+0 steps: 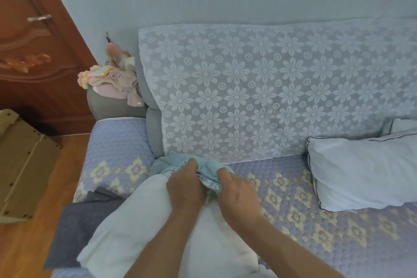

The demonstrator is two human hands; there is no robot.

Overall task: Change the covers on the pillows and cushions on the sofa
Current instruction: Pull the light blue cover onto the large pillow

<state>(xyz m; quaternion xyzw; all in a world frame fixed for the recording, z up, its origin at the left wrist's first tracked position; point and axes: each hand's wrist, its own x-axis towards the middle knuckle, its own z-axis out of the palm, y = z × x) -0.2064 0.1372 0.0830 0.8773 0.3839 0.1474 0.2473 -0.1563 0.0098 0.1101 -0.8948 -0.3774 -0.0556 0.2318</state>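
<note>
Both the left hand (pixel 184 184) and right hand (pixel 237 194) clench the bunched light-blue fabric cover (pixel 203 170) at the far end of the bare white pillow (pixel 140 223) lying on the quilted lilac sofa seat (pixel 316 221), seemingly gathering it to work over the pillow.

Two bare forearms enter from the bottom edge and converge toward the centre of the frame. The left forearm rises steeply from bottom centre; the right forearm runs in diagonally from the lower right. Both wrists are roughly straight, with the backs of the hands facing the camera. The left hand (pixel 184 185) has its fingers curled forward and down, gripping a bunched fold of light blue fabric cover (pixel 206 174). The right hand (pixel 237 194) sits just beside it, fingers curled into the same gathered fabric from the opposite side. The fingertips are buried in the folds and not visible.
</note>
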